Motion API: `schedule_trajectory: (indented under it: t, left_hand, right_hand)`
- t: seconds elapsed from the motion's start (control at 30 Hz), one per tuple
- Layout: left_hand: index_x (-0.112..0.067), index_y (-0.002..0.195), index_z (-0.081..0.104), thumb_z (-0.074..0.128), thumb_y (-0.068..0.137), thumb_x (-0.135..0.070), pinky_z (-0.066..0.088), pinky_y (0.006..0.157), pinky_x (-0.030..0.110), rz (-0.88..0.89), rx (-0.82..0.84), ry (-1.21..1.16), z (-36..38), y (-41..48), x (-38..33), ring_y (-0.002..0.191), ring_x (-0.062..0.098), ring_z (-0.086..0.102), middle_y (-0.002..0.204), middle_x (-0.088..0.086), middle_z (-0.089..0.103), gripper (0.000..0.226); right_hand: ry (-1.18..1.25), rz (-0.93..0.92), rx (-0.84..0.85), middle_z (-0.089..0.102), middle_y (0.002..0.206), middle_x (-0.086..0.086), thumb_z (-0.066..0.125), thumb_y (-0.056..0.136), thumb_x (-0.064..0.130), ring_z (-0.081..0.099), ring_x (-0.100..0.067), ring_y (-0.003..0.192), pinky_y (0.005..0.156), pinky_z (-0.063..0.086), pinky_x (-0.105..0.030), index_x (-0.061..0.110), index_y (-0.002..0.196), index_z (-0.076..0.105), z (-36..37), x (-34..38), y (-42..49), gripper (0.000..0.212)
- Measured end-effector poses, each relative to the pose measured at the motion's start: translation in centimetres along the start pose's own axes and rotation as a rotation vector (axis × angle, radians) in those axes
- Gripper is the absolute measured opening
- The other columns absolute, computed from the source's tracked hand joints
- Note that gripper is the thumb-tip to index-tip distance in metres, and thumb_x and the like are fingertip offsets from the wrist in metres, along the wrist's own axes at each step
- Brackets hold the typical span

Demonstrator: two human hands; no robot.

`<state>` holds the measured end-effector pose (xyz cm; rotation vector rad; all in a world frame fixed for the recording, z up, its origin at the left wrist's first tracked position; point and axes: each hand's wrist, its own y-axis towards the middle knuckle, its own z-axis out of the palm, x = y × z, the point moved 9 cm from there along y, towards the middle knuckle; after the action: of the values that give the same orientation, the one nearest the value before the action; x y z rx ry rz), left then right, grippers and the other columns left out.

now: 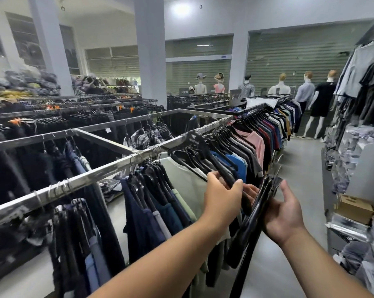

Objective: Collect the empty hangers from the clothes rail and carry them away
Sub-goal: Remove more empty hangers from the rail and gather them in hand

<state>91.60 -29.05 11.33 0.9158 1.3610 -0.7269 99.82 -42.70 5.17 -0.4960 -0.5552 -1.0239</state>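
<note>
A long metal clothes rail runs from lower left to upper right, hung with shirts on black hangers. Several empty black hangers hang bunched on it above a pale green shirt. My left hand grips the arm of one empty black hanger whose hook is still up at the rail. My right hand holds a stack of collected black hangers, tilted, just right of my left hand.
More rails of dark clothes fill the left side. An aisle of grey floor runs along the right of the rail. A rack of packaged clothes and cardboard boxes stands at the right. Several mannequins stand by the shutters.
</note>
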Motion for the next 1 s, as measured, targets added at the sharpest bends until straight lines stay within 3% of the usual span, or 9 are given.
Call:
schedule_trajectory:
  t: [0.13, 0.23, 0.3, 0.43, 0.53, 0.63, 0.73, 0.83, 1.0]
  left_hand:
    - [-0.037, 0.109, 0.053, 0.065, 0.078, -0.04, 0.059, 0.094, 0.046, 0.08, 0.12, 0.125, 1.8, -1.8, 0.4, 0.099, 0.019, 0.074, 0.101, -0.005, 0.077, 0.034]
    - [-0.04, 0.12, 0.057, 0.061, 0.078, -0.042, 0.056, 0.099, 0.043, 0.127, 0.243, 0.246, 2.6, -2.7, 0.2, 0.108, 0.017, 0.071, 0.111, -0.008, 0.075, 0.042]
    - [-0.037, 0.13, 0.058, 0.06, 0.078, -0.041, 0.055, 0.103, 0.044, 0.144, 0.314, 0.266, 2.9, -3.0, 0.4, 0.112, 0.02, 0.069, 0.117, -0.004, 0.075, 0.052]
    - [-0.036, 0.129, 0.062, 0.058, 0.08, -0.034, 0.056, 0.103, 0.044, 0.174, 0.364, 0.295, 2.9, -2.3, 0.5, 0.113, 0.023, 0.07, 0.113, -0.003, 0.076, 0.049]
    - [-0.036, 0.121, 0.068, 0.054, 0.073, -0.032, 0.055, 0.103, 0.048, 0.194, 0.375, 0.255, 3.4, -0.8, 1.0, 0.111, 0.025, 0.072, 0.111, 0.0, 0.078, 0.05]
    - [-0.041, 0.113, 0.069, 0.059, 0.07, -0.033, 0.056, 0.1, 0.051, 0.15, 0.372, 0.243, 4.5, 0.9, 2.4, 0.101, 0.025, 0.074, 0.1, -0.001, 0.079, 0.045]
    - [-0.034, 0.112, 0.073, 0.064, 0.069, -0.029, 0.054, 0.103, 0.052, 0.075, 0.453, 0.22, 7.1, 1.9, 4.5, 0.094, 0.024, 0.072, 0.092, -0.002, 0.078, 0.044]
    - [-0.022, 0.125, 0.074, 0.065, 0.073, -0.023, 0.054, 0.105, 0.048, -0.007, 0.56, 0.288, 10.1, 2.5, 6.1, 0.099, 0.021, 0.071, 0.106, 0.006, 0.078, 0.052]
    - [-0.014, 0.132, 0.071, 0.067, 0.094, -0.009, 0.056, 0.091, 0.037, -0.155, 0.697, 0.271, 14.8, 4.6, 8.2, 0.089, 0.018, 0.064, 0.097, 0.004, 0.07, 0.038]
  right_hand:
    - [-0.014, 0.024, 0.033, 0.066, 0.13, -0.031, 0.052, 0.091, 0.069, 0.069, -0.042, 0.114, 0.091, 0.057, -0.051, -0.008, 0.123, 0.067, 0.5, -0.6, 0.1, 0.085]
    - [-0.027, -0.006, 0.083, 0.074, 0.114, -0.028, 0.047, 0.094, 0.066, 0.076, -0.039, 0.097, 0.066, 0.063, -0.047, -0.006, 0.1, 0.078, 1.5, -0.4, -0.2, 0.078]
    - [-0.029, -0.023, 0.093, 0.074, 0.112, -0.028, 0.046, 0.096, 0.066, 0.075, -0.04, 0.097, 0.064, 0.063, -0.048, -0.004, 0.1, 0.078, 1.6, -0.1, -0.3, 0.078]
    - [-0.044, -0.041, 0.082, 0.074, 0.114, -0.026, 0.046, 0.097, 0.065, 0.074, -0.04, 0.102, 0.068, 0.063, -0.048, -0.005, 0.1, 0.078, 0.9, 0.8, -0.3, 0.077]
    - [-0.042, -0.033, 0.042, 0.07, 0.127, -0.026, 0.05, 0.095, 0.066, 0.07, -0.039, 0.113, 0.09, 0.059, -0.047, -0.008, 0.11, 0.074, -0.5, 1.4, 0.2, 0.079]
    - [-0.035, -0.037, -0.001, 0.07, 0.127, -0.025, 0.052, 0.093, 0.067, 0.071, -0.037, 0.113, 0.096, 0.057, -0.047, -0.008, 0.106, 0.076, -2.3, 2.3, 1.2, 0.079]
    - [-0.031, -0.03, 0.02, 0.067, 0.132, -0.027, 0.05, 0.094, 0.066, 0.066, -0.041, 0.12, 0.107, 0.047, -0.054, -0.01, 0.122, 0.067, -3.4, 3.4, 2.4, 0.083]
    - [0.002, -0.046, 0.018, 0.067, 0.13, -0.029, 0.047, 0.096, 0.064, 0.068, -0.041, 0.116, 0.096, 0.055, -0.055, -0.013, 0.129, 0.059, -5.0, 5.2, 3.9, 0.084]
    - [0.051, -0.052, -0.033, 0.073, 0.113, -0.027, 0.05, 0.096, 0.059, 0.075, -0.038, 0.099, 0.089, 0.056, -0.046, -0.012, 0.118, 0.066, -8.8, 8.5, 7.6, 0.076]
